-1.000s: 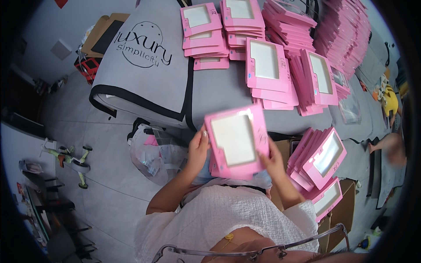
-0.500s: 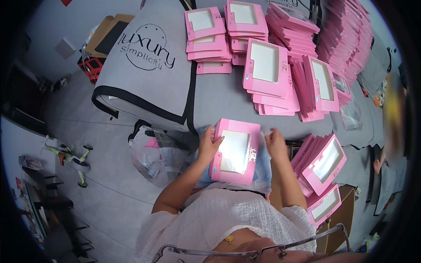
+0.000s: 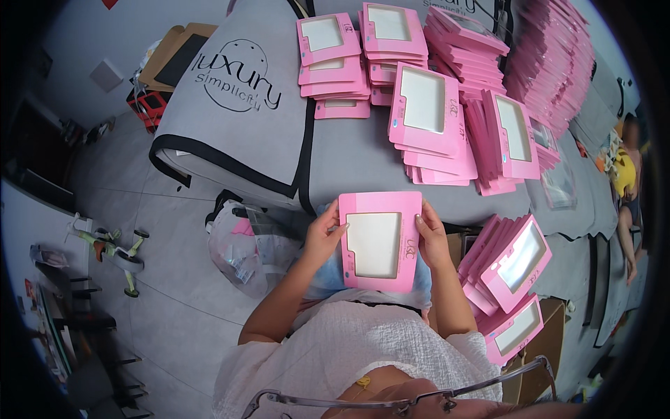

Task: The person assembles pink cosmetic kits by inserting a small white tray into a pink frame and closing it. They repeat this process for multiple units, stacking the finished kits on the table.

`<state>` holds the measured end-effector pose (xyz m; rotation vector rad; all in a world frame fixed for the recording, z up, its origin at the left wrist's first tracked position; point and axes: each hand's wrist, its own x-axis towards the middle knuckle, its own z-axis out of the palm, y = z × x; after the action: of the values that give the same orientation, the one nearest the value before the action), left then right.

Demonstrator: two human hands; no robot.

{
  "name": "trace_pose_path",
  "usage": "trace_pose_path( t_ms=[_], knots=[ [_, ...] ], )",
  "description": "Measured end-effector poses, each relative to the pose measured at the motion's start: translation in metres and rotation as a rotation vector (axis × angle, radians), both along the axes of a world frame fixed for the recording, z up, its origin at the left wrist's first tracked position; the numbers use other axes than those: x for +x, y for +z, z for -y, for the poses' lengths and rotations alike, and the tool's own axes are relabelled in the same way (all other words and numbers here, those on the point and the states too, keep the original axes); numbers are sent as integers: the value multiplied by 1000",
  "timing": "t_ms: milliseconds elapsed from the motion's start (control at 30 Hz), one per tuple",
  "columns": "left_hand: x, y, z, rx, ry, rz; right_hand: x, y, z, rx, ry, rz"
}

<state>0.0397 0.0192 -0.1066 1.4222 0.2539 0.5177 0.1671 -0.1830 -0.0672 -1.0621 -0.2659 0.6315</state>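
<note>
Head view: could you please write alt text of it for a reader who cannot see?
A person's two hands hold a pink windowed package by its sides. Beyond it, stacks of similar packages lie on a grey sofa.

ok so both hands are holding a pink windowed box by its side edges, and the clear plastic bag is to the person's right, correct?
The side is wrong: in the head view the clear plastic bag is to the person's left. The left hand and right hand do hold a pink windowed box by its side edges.
</note>
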Motion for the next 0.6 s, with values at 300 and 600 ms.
trace_pose_path(
  t_ms=[300,600],
  knots=[
    [-24,16,9,81,-133,-80,-17,-7,21,-347,-91,278],
    [-37,57,24,189,-185,-205,-42,96,-17,-760,-79,1410]
  ],
)
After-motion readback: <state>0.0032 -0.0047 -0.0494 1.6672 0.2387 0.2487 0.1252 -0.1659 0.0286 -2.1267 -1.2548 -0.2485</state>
